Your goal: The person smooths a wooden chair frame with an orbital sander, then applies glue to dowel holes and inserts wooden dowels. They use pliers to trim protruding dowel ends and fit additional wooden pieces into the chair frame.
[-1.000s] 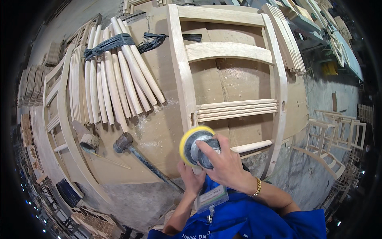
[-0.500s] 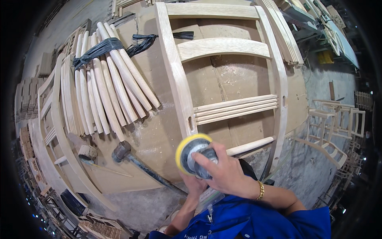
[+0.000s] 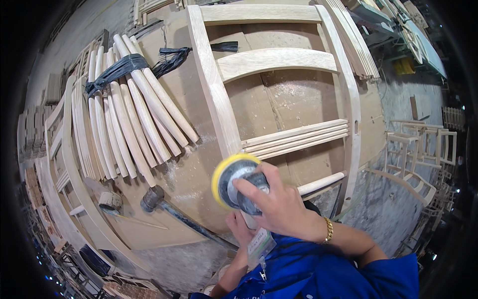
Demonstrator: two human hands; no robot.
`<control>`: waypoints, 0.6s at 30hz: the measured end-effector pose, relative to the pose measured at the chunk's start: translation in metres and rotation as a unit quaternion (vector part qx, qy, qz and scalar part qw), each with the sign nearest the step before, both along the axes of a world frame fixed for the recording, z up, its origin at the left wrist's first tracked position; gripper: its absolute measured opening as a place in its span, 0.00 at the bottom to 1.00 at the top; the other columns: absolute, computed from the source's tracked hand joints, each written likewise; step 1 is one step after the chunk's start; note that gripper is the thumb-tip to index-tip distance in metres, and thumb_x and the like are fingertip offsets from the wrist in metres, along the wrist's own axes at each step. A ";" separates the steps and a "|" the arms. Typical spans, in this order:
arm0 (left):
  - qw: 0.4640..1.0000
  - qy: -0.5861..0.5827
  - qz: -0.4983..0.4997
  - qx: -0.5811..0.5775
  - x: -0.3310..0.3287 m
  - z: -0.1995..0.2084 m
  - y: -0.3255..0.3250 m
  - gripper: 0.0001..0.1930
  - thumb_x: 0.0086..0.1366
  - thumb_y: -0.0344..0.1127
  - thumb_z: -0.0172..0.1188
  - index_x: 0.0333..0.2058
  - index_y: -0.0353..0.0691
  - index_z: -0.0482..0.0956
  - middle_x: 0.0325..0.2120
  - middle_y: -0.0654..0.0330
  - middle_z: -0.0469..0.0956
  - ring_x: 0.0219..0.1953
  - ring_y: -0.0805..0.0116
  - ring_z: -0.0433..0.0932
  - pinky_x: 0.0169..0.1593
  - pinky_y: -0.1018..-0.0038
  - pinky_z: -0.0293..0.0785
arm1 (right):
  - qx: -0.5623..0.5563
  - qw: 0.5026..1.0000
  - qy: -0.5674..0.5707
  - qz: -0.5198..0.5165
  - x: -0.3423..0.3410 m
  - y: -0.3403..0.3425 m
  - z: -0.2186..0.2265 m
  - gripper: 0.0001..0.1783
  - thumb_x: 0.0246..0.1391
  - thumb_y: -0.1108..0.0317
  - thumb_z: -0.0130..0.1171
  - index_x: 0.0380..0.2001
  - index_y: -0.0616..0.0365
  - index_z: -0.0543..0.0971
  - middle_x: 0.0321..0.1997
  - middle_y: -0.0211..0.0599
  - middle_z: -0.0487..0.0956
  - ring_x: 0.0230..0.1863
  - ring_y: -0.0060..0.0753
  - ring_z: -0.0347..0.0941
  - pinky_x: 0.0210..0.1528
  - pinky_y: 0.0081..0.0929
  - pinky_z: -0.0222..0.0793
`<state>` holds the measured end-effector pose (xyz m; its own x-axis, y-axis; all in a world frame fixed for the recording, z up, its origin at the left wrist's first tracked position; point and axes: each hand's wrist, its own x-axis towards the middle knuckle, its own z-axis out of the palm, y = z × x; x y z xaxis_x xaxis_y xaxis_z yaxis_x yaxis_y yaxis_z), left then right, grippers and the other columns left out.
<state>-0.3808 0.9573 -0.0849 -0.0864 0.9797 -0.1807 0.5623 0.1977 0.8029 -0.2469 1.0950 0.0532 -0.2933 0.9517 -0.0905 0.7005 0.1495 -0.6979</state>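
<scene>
My right hand (image 3: 284, 202), with a gold bracelet at its wrist, is closed around a round sander (image 3: 242, 187) with a yellow pad rim. The sander's pad lies against the left post of a pale wooden chair back frame (image 3: 215, 94), just below the slatted rail. Nearer my body, my left hand (image 3: 240, 228) is closed on the lower end of that same post, partly hidden beneath the sander. The frame lies flat on a cardboard-covered table (image 3: 199, 169), with a curved crosspiece and a round rod (image 3: 321, 184) between its posts.
Left of the frame lies a bundle of wooden rods (image 3: 129, 104) tied with black plastic. A mallet (image 3: 153, 198) and a roll of tape (image 3: 110, 201) sit nearer me. Another frame (image 3: 82, 169) stands at the left, and chair frames (image 3: 413, 159) are on the floor at right.
The sander and my right hand have moved slightly up the left post, away from my body. My left hand still holds the post's lower end.
</scene>
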 end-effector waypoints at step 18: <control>0.999 -0.009 -0.029 -0.017 0.000 0.017 0.008 0.32 0.57 0.44 0.64 0.55 0.31 0.65 0.51 0.43 0.63 0.52 0.46 0.63 0.54 0.60 0.60 | -0.013 1.000 0.024 -0.011 0.002 0.010 -0.001 0.41 0.35 0.68 0.69 0.57 0.38 0.67 0.53 0.53 0.61 0.35 0.55 0.77 0.29 0.41 0.79</control>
